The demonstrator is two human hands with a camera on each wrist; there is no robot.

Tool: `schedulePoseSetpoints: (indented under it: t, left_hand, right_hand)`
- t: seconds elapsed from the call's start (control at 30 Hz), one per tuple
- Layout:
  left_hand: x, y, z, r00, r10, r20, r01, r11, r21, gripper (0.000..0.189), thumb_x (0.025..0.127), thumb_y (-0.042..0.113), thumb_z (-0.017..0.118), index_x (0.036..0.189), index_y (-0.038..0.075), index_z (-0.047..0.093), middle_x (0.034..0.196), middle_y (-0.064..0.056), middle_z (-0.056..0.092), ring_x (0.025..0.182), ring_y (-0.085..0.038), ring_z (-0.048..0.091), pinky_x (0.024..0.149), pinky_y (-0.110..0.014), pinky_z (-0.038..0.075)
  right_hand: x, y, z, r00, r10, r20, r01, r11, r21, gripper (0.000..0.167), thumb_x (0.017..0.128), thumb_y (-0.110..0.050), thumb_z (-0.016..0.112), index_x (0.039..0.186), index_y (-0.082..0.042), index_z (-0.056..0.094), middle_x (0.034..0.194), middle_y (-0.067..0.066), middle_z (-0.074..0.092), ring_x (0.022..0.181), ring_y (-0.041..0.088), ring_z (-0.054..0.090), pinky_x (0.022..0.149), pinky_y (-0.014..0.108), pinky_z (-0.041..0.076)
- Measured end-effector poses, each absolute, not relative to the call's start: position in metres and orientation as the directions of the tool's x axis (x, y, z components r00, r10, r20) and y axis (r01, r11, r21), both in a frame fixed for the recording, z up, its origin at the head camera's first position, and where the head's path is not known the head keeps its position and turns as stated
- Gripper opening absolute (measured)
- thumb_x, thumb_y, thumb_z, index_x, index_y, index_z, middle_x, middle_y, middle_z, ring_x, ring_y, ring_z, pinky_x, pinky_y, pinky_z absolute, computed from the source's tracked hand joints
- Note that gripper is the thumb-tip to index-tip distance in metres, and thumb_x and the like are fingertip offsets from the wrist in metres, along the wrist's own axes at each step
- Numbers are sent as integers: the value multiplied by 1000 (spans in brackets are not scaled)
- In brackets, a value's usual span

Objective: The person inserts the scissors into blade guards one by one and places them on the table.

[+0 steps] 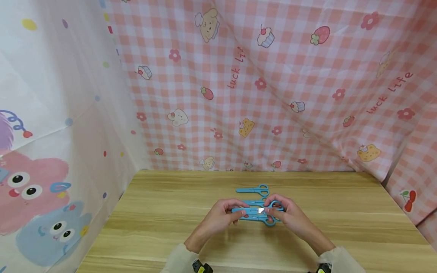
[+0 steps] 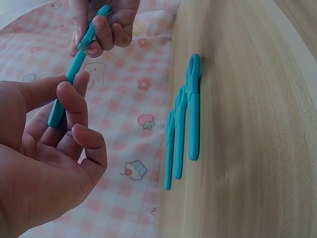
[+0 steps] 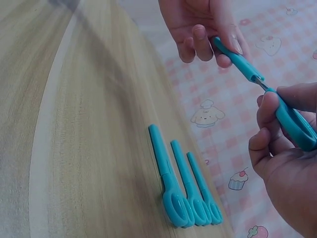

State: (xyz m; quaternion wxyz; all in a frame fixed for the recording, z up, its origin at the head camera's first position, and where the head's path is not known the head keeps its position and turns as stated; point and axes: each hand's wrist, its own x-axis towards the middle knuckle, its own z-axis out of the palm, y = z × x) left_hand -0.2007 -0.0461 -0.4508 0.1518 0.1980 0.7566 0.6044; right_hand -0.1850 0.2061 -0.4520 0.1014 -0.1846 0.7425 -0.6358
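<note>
In the head view my left hand (image 1: 223,213) pinches the blue blade cover (image 1: 241,210) of a pair of scissors between thumb and fingers. My right hand (image 1: 290,214) grips the blue handles (image 3: 292,120) of the same scissors. A short stretch of metal blade (image 3: 261,85) shows between cover and handles in the right wrist view, so the cover sits partly off. These scissors are held above the table. Below and beyond them lie three more blue scissors, the farthest pair (image 1: 252,190) in plain sight, the middle pair (image 1: 253,203) and nearest pair (image 1: 269,221) partly hidden by the hands.
The three scissors lie in a row on the wooden table (image 1: 164,220), blades covered and pointing left. A pink checked cloth (image 1: 218,68) hangs behind the table's far edge. To the left hangs a white cartoon-print cloth (image 1: 82,125).
</note>
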Motion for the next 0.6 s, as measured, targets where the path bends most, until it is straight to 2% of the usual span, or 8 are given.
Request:
schedulePoseSetpoints:
  t: [0.3,0.6]
  left_hand:
    - [-200,-44,-452,-879,476,18,120,185,975,21,95,11,66,113,4,71,92,-10,76,60,-10,52,56,-22,47]
    - [-200,-43,-454,-883,469,23,127,191,973,18,94,8,67,111,5,72,90,-11,75,59,-9,50,55,-20,45]
  right_hand:
    - [-184,206,-452,-906,-409,104,-160,104,-982,28,99,-17,61,110,7,52,81,5,57,72,12,59,68,31,50]
    - [-184,205,-456,-899,-420,122,-170,77,-982,25,98,-15,62,110,4,52,84,3,57,73,10,59,66,28,50]
